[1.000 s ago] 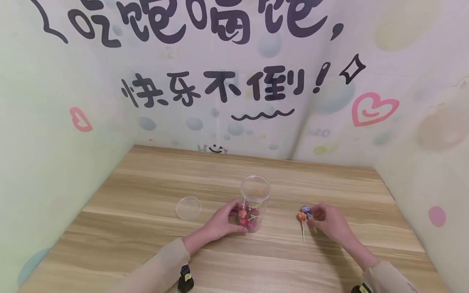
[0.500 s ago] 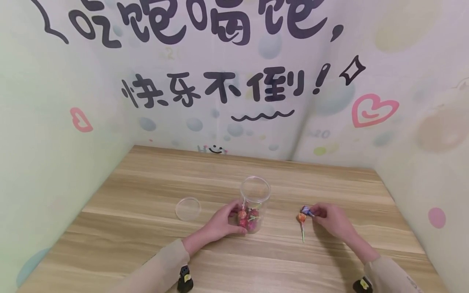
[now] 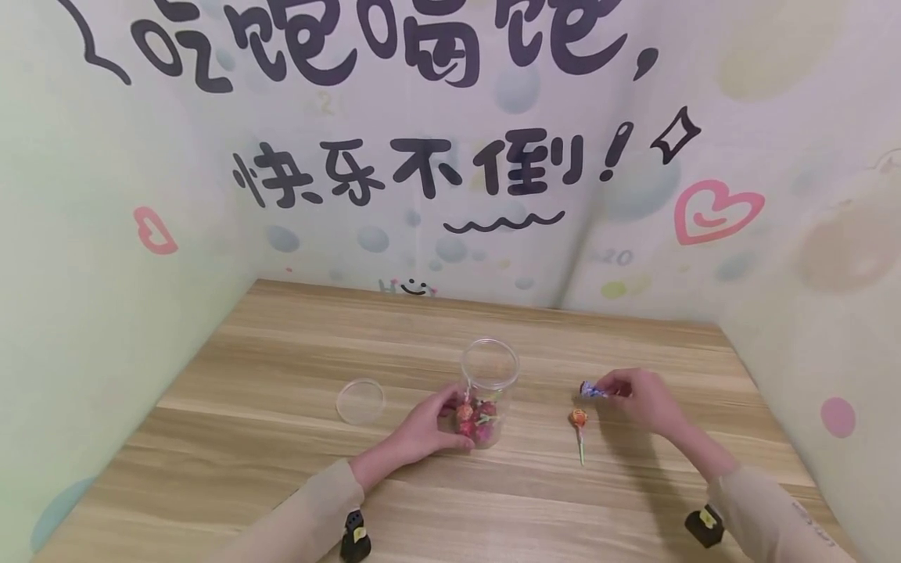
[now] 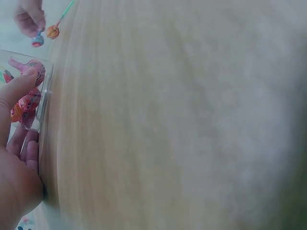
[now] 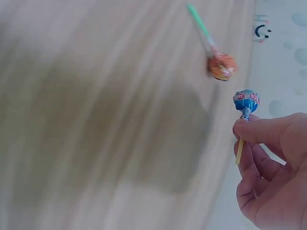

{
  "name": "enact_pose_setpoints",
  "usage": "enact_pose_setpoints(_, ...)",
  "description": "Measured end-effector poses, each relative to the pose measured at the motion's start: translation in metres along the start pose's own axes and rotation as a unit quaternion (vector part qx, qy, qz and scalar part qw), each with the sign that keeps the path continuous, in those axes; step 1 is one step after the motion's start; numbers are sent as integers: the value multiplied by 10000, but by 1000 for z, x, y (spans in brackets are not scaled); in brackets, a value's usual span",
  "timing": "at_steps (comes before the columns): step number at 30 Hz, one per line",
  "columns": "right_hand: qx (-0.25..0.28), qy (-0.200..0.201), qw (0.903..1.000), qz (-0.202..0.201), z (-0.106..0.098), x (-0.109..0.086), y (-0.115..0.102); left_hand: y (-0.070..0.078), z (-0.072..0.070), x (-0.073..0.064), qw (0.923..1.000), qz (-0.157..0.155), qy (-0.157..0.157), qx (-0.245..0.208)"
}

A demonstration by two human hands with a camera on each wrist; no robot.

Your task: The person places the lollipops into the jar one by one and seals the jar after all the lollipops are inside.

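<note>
A clear plastic jar [image 3: 490, 383] stands upright and uncovered on the table, with several red, pink and orange wrapped lollipops [image 4: 29, 99] at its bottom. My left hand [image 3: 425, 424] holds the jar low on its left side, thumb in front and fingers behind. To the right, my right hand [image 3: 646, 400] pinches a blue-wrapped lollipop [image 5: 246, 101] by its pale yellow stick, just below the wrapper, and holds it off the table. An orange-wrapped lollipop [image 3: 579, 419] with a green stick lies on the table just in front of that hand.
A round clear lid [image 3: 361, 401] lies flat left of the jar. The wood-grain table [image 3: 296, 344] meets printed fabric walls [image 3: 338, 258] at its back and both sides.
My right hand has picked up the blue lollipop from beside the orange one and raised it slightly away. The left hand and jar have stayed in place.
</note>
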State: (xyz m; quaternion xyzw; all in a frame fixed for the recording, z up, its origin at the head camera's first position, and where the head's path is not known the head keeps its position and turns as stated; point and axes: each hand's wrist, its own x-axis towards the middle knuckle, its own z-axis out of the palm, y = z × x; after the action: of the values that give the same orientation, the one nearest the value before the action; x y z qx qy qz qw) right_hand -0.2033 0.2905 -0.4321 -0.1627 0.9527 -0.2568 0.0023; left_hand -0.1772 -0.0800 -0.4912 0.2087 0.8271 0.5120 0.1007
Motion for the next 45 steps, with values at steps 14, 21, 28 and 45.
enact_pose_setpoints(14, 86, -56, 9980, -619, -33, 31, -33, -5, 1, 0, 10000, 82, 50, -27)
enact_pose_setpoints(21, 33, -224, 9970, -736, -51, 43, -59, -5, 0, 1, 9999, 123, 35, -23)
enact_pose_setpoints(28, -39, -412, 9962, -765, -67, 56, -82, -3, -1, 1, 10000, 59, 2, 4)
enact_pose_setpoints(45, -208, -435, 9921, -1160, -85, 65, -135, -1, 0, -1, 9999, 108, -6, -13)
